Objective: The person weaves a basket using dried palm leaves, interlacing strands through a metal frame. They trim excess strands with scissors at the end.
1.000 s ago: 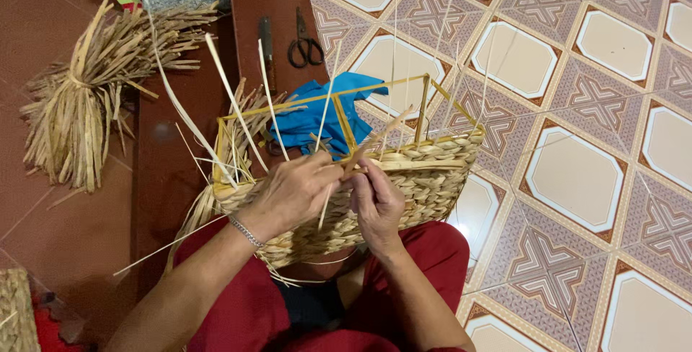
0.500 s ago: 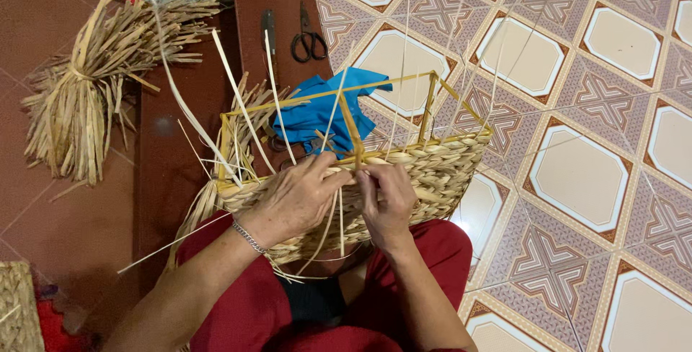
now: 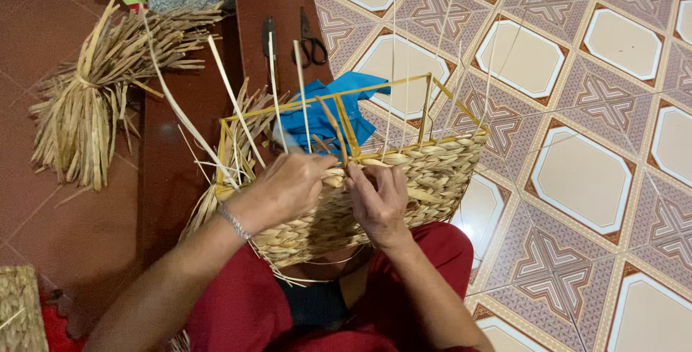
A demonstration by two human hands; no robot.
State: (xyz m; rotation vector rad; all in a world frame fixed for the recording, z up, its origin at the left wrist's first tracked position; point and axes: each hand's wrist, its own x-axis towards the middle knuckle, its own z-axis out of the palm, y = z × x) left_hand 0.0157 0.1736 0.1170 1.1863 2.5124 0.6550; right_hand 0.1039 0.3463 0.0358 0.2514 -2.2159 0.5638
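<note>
A half-woven straw basket [image 3: 440, 179] on a yellow wire frame [image 3: 375, 92] rests on my lap. My left hand [image 3: 285, 186] pinches a pale straw strand at the basket's top rim. Close beside it, my right hand [image 3: 378, 197] presses fingers against the woven wall and grips the same strand. A blue cloth [image 3: 324, 118] lies inside the frame. Loose straw strands [image 3: 231, 100] stick up from the left edge.
A bundle of dried straw [image 3: 94, 85] lies on the red floor at left. Black scissors [image 3: 311, 38] and a dark tool [image 3: 268, 35] lie on a brown board beyond the basket. Patterned tiles [image 3: 577, 172] spread to the right. Another woven piece [image 3: 18, 309] sits bottom left.
The basket has shifted slightly as both hands work the strand along the rim; the hands stay together at the same spot.
</note>
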